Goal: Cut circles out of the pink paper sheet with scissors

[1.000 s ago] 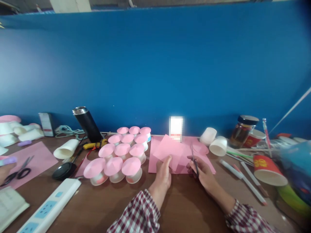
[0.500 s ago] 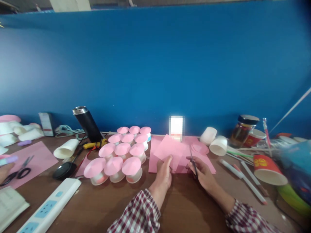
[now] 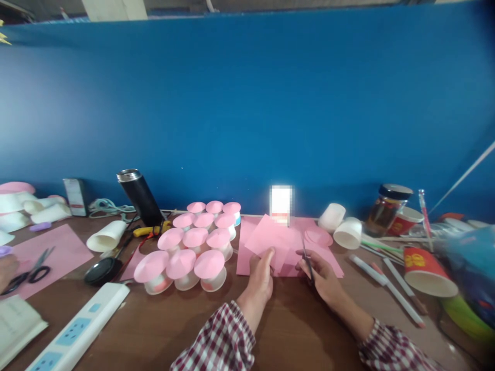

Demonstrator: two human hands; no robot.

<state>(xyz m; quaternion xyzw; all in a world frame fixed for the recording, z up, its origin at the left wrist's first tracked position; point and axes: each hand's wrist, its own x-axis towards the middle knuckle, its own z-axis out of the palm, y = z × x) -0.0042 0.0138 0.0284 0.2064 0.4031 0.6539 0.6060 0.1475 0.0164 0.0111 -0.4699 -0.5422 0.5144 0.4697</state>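
A square piece of pink paper (image 3: 268, 236) is pinched in my left hand (image 3: 262, 275), thumb on top, over larger pink sheets (image 3: 244, 257) on the brown table (image 3: 286, 330). My right hand (image 3: 320, 273) is closed around dark-handled scissors (image 3: 308, 263), whose blades point away from me, to the right of the held paper. Just beyond the scissors, pink paper circles (image 3: 319, 237) lie on the sheets. Left of my left hand stand several small cups topped with pink paper cones (image 3: 209, 265).
White paper cups (image 3: 348, 232), markers (image 3: 398, 293), a red cup (image 3: 427, 273) and a jar (image 3: 389, 208) are at the right. Leftward are a black flask (image 3: 139, 198), a power strip (image 3: 79, 330), other scissors (image 3: 36, 273) and another person's hand (image 3: 6, 270).
The other person's hand at the left edge has shifted slightly, and the purple item by it has moved left, mostly out of view. My own hands look unmoved.
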